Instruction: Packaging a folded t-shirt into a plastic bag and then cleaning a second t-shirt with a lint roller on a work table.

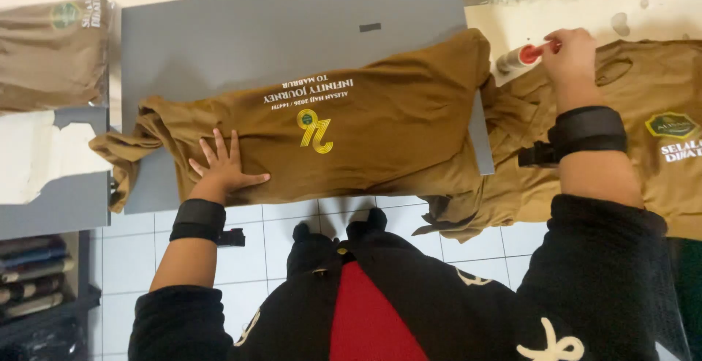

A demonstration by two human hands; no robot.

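Pinning brown printed T-shirt (351,134) flat on grey board (241,39) with splayed, empty left hand (223,167), while gripping what is probably a red-capped roller (521,57) in closed right hand (570,57), keeping cloth taut.

The brown shirt (380,134) is soft matt cloth, creased at its edges, with smooth yellow and white print. It lies on a smooth, matt grey board (241,39). The left hand (223,167) presses flat on the fabric. The right hand (570,57) grips a glossy plastic-looking roller (518,58). Both wrists wear matt black straps. The floor tiles (270,251) look glazed and smooth.
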